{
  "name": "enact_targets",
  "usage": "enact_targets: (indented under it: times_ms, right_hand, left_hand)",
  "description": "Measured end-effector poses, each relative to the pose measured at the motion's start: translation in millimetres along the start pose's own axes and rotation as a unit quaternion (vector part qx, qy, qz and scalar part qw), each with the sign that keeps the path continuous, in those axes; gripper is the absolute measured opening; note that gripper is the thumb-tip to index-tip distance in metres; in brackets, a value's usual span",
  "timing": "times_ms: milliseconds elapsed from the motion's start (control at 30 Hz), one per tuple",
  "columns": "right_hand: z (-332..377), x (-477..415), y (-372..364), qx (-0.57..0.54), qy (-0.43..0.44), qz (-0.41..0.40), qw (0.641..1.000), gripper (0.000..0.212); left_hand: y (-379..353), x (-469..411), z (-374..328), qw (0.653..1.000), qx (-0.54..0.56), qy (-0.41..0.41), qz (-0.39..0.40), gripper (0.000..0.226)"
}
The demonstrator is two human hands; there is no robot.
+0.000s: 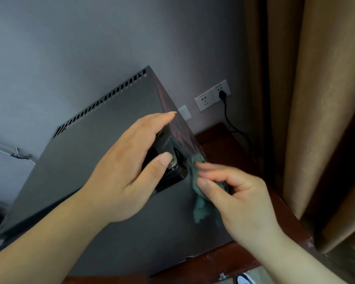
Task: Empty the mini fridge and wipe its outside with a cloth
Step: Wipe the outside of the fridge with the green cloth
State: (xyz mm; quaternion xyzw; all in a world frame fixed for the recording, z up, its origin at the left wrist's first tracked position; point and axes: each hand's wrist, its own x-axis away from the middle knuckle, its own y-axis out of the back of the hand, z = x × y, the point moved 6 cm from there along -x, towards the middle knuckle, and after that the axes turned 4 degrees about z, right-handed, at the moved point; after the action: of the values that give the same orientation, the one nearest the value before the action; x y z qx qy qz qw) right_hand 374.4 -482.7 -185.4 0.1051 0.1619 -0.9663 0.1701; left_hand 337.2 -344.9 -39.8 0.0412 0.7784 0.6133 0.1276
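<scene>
Mini fridge (80, 160): left hand (127, 167) on top, right hand (240, 197) pinches cloth (201, 206).

One wide-angle view, from a camera worn on the person's head. It faces forward and steeply down, close above the dark grey top of a mini fridge (86, 160), which fills the middle and slants across the frame. Both forearms enter from the bottom edge, and the left hand (131, 160) and right hand (240, 193) sit near centre. A grey wall (90, 37) fills the top and a tan curtain (326, 99) runs down the right side.
</scene>
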Motion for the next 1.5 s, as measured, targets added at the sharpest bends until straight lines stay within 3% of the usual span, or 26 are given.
enact_targets:
  times_ms: [167,400,600,767,867,967,1067,1233,1500]
  right_hand:
    - [-64.7,19.3,29.8,0.039,-0.153,0.006,0.987,0.022]
    - [-45.5,14.2,19.2,0.023,-0.059,0.005,0.998,0.016]
    - [-100.5,31.9,44.1,0.085,-0.198,-0.010,0.976,0.028]
    - [-58.4,20.0,46.5,0.060,-0.086,-0.074,0.992,0.015]
    - [-57.2,22.9,38.8,0.063,-0.058,-0.047,0.995,0.015]
    - [-107.6,38.1,41.0,0.080,-0.138,-0.018,0.987,0.023]
    - [-147.9,50.3,63.2,0.100,-0.230,-0.046,0.967,0.022]
    - [-171.2,48.7,110.4,0.074,-0.259,-0.165,0.949,0.004]
    - [-218.7,68.0,109.6,0.060,-0.329,-0.145,0.931,0.009]
  left_hand:
    - [-2.4,0.3,1.7,0.999,-0.021,0.002,0.027,0.041]
    - [-4.4,-1.2,-1.0,0.997,-0.052,-0.020,0.044,0.039]
    - [-5.6,-0.8,0.7,0.997,-0.056,-0.020,0.048,0.036]
    - [-5.0,-1.1,1.5,0.997,-0.064,-0.017,0.049,0.036]
    - [-5.3,-0.7,1.9,0.997,-0.061,-0.015,0.044,0.035]
    - [-6.0,0.2,2.9,0.998,-0.052,-0.012,0.038,0.036]
    - [-6.3,0.9,3.3,0.998,-0.039,-0.010,0.039,0.034]
    - [-5.8,0.3,2.9,0.998,-0.044,-0.014,0.038,0.033]
    - [-6.7,0.9,3.1,0.998,-0.043,-0.010,0.037,0.035]
